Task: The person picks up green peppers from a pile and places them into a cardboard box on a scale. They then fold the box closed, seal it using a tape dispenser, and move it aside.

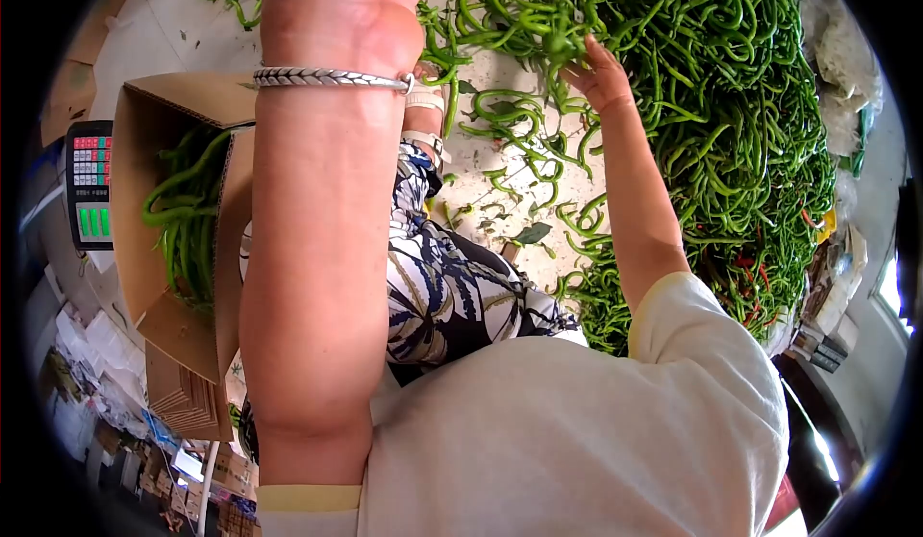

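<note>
My left hand (351, 3) is raised at the top edge, close to the camera, with a braided bracelet at its wrist. Most of its fingers are cut off by the frame, so its hold cannot be made out. My right hand (600, 80) reaches forward at the upper middle, its fingers closed on blurred green peppers (558, 45). Right beside it rises a large pile of long, curly green peppers (731, 104). More peppers (519, 114) lie loose on the pale floor between my hands.
An open cardboard box (178, 330) holding green peppers stands left of my left forearm, beside a scale's keypad and display (91, 186). Leaves and scraps dot the floor (500, 71). Clear plastic (846, 66) borders the pile's right side. A sandalled foot (423, 119) shows near the centre.
</note>
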`<act>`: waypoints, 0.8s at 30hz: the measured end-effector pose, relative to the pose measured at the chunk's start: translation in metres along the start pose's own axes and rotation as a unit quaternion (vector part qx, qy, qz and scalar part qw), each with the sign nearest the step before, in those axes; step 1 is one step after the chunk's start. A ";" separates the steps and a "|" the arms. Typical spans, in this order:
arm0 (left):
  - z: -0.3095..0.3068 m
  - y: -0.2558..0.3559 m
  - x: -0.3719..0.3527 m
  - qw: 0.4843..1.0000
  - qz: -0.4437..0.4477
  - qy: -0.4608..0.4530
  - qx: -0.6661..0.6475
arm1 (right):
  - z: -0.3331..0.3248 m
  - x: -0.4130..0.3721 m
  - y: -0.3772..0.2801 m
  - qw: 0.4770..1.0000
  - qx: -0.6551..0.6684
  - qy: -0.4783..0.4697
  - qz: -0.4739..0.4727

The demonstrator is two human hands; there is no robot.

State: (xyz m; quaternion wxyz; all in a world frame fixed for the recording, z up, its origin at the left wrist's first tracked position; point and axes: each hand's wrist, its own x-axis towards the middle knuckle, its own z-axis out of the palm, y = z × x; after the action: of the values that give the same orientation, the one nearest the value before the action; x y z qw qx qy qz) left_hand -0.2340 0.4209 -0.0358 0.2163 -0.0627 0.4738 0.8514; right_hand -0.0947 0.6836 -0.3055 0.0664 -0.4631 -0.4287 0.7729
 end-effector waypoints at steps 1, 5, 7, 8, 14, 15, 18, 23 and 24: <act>0.000 0.000 0.000 1.000 0.000 0.002 -0.001 | -0.004 0.004 0.011 1.000 0.005 -0.002 -0.006; 0.001 0.002 -0.002 0.999 -0.001 -0.027 -0.024 | -0.015 0.003 0.066 0.949 -0.309 -0.061 0.007; 0.000 0.002 -0.003 0.998 -0.002 -0.054 -0.034 | -0.005 -0.009 0.086 0.836 -0.516 -0.188 0.006; 0.000 0.001 -0.003 0.998 0.003 -0.062 -0.032 | -0.009 0.000 0.111 0.701 -0.677 -0.214 -0.068; -0.006 0.001 -0.006 0.998 -0.004 -0.055 -0.013 | 0.012 -0.006 0.118 0.457 -0.857 -0.237 -0.037; -0.003 0.001 -0.007 1.000 0.004 -0.029 -0.001 | -0.005 0.006 0.124 0.488 -0.824 -0.238 -0.165; 0.012 0.000 -0.008 0.998 0.028 0.046 0.033 | 0.008 -0.011 0.055 0.563 -0.744 -0.236 -0.271; -0.004 0.002 -0.005 0.998 0.000 -0.052 -0.019 | 0.019 -0.047 0.020 0.627 -0.697 -0.024 -0.348; -0.003 0.001 -0.005 0.999 0.000 -0.050 -0.016 | 0.012 -0.043 0.032 0.632 -0.701 -0.002 -0.331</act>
State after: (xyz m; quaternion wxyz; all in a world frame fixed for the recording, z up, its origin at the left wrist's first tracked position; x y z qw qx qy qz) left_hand -0.2303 0.4159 -0.0350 0.2389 -0.0233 0.4487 0.8609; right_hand -0.0707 0.6353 -0.2980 -0.0278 -0.1959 -0.9658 0.1674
